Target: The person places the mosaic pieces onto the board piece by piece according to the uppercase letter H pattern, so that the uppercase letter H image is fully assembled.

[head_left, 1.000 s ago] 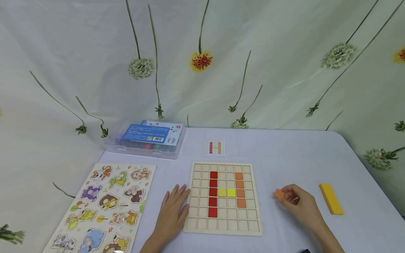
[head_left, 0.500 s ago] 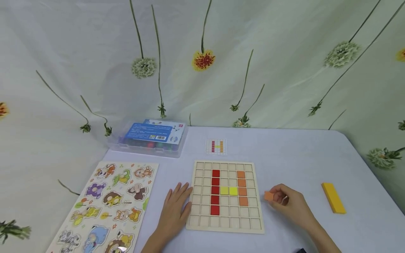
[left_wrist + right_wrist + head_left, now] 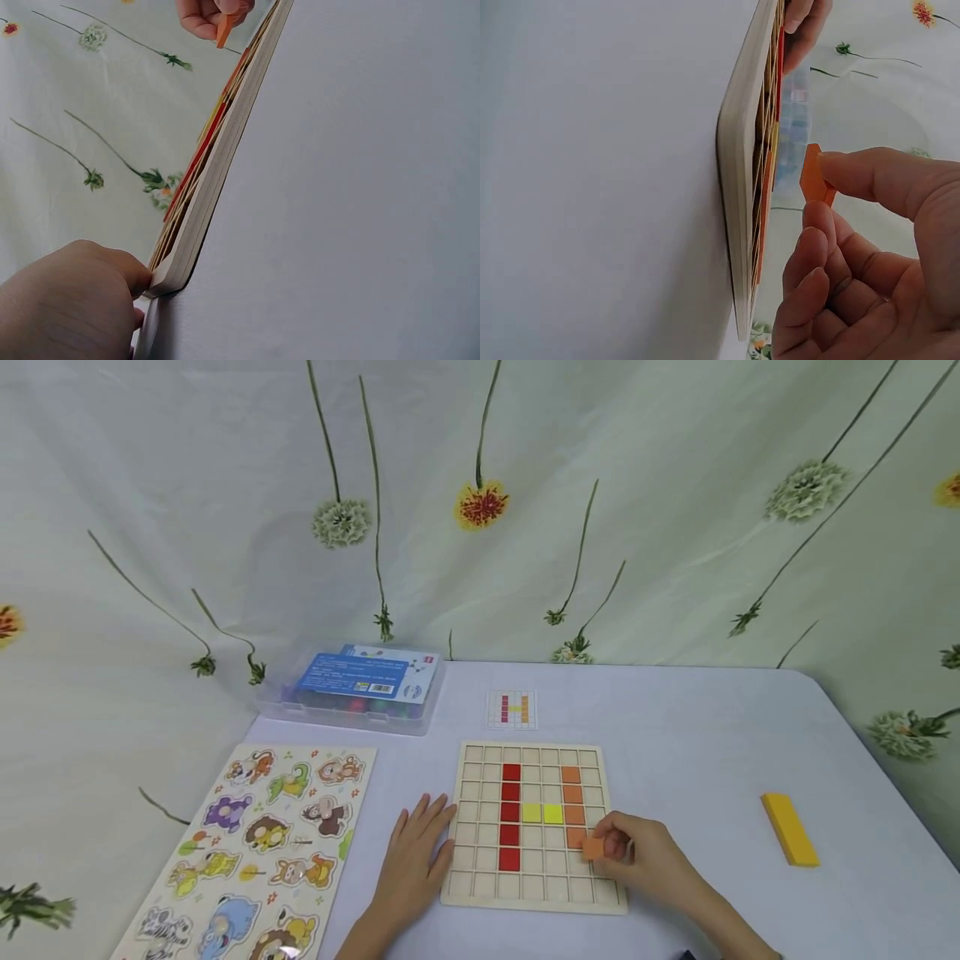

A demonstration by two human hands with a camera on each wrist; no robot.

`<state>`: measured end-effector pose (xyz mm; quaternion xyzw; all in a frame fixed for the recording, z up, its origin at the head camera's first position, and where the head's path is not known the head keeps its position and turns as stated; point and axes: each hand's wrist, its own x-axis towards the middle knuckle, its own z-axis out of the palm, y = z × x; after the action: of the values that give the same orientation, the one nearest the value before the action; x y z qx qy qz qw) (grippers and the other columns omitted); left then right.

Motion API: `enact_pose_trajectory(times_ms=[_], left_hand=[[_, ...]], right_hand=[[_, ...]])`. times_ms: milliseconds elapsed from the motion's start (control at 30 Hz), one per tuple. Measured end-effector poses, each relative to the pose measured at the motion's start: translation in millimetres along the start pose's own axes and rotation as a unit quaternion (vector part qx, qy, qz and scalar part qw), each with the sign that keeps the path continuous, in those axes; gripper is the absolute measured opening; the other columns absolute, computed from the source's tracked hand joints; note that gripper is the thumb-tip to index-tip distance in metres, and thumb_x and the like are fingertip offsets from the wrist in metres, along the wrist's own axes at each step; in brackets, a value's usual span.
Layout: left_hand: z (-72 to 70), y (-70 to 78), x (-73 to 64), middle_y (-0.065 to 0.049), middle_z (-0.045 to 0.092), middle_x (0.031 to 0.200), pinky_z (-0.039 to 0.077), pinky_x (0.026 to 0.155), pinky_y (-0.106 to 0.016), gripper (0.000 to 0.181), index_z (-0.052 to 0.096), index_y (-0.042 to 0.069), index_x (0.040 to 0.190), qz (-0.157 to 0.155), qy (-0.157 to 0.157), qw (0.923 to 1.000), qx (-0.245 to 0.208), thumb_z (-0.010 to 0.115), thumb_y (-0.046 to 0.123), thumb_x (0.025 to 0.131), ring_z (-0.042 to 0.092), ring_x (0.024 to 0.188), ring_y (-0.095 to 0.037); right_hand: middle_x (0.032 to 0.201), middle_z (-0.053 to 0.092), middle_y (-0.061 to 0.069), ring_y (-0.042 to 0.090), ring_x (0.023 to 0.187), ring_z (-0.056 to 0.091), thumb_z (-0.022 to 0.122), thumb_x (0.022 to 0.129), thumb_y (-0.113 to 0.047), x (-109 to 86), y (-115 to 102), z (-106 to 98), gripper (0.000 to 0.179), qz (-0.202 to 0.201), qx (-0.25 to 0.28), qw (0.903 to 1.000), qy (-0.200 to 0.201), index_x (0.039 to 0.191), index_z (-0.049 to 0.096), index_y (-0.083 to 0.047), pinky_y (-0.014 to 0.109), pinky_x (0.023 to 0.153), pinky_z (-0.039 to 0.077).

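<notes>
My right hand point(image 3: 637, 853) pinches a small orange square tile point(image 3: 593, 848) between thumb and fingertips. The right wrist view shows that orange tile point(image 3: 814, 177) held above the board's surface. Below it lies a wooden grid board point(image 3: 486, 887) with a column of red tiles point(image 3: 510, 835), two yellow tiles point(image 3: 542, 813) and a column of orange tiles point(image 3: 572, 794). The held tile overlaps the lower end of the orange column in the head view. My left hand point(image 3: 411, 858) lies flat on the table, its fingertips at the board's left edge.
A small pattern card point(image 3: 513, 709) lies behind the board. At the back left stands a clear plastic box point(image 3: 375, 721) with a blue label. An animal puzzle board point(image 3: 288, 814) is on the left, and a yellow-orange bar point(image 3: 791, 829) on the right.
My right hand has moved left with the orange tile, from the table beside the board to over the board's right side. The left hand has stayed at the board's edge.
</notes>
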<state>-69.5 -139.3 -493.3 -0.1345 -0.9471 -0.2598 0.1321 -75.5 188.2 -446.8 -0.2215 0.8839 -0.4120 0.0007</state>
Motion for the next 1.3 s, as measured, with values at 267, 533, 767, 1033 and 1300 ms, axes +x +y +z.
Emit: enact_pose_trajectory(times_ms=[267,533,767,1033,1300], left_hand=[[-0.6,0.1,0.8,-0.012,0.056,0.142,0.025,0.113,-0.06,0.043,0.059,0.006,0.132,0.014,0.016,0.9998,0.006,0.064,0.013,0.09,0.041,0.139,-0.038],[-1.6,0.7,-0.4,-0.012,0.055,0.142,0.024,0.113,-0.06,0.043,0.059,0.006,0.132,0.012,0.014,0.9998,0.003,0.064,0.014,0.09,0.04,0.14,-0.037],[-1.2,0.2,-0.5,-0.012,0.057,0.141,0.027,0.11,-0.061,0.042,0.06,0.006,0.13,0.018,0.026,0.9995,0.006,0.065,0.013,0.089,0.043,0.137,-0.038],[1.1,-0.8,-0.6,-0.01,0.055,0.143,0.024,0.113,-0.059,0.043,0.059,0.008,0.132,0.008,0.016,0.9998,0.004,0.064,0.014,0.09,0.04,0.14,-0.036],[-0.4,0.9,-0.2,-0.01,0.053,0.145,0.021,0.116,-0.058,0.044,0.058,0.008,0.134,-0.007,-0.006,1.0,0.0,0.063,0.016,0.091,0.037,0.142,-0.035]], right_hand=[[0.069,0.053,-0.011,-0.002,0.06,0.045,0.079,0.07,-0.002,7.9,-10.9,6.3,0.024,0.037,-0.041,0.997,-0.054,0.087,0.064,-0.011,0.017,0.053,0.045],[0.068,0.051,-0.011,-0.003,0.057,0.042,0.078,0.07,-0.004,9.9,-15.2,9.5,0.024,0.058,-0.048,0.9944,-0.074,0.086,0.063,-0.013,0.017,0.05,0.04],[0.068,0.051,-0.011,-0.003,0.058,0.042,0.077,0.069,-0.004,10.7,-12.4,11.5,0.024,0.054,-0.056,0.994,-0.077,0.086,0.063,-0.015,0.016,0.051,0.04],[0.069,0.052,-0.011,-0.003,0.058,0.042,0.078,0.069,-0.004,11.6,-11.0,12.3,0.025,0.056,-0.06,0.9934,-0.08,0.086,0.062,-0.015,0.017,0.051,0.039],[0.07,0.053,-0.012,-0.003,0.058,0.042,0.08,0.07,-0.008,9.8,-11.9,9.2,0.026,0.052,-0.059,0.9935,-0.082,0.088,0.062,-0.015,0.017,0.052,0.04]])
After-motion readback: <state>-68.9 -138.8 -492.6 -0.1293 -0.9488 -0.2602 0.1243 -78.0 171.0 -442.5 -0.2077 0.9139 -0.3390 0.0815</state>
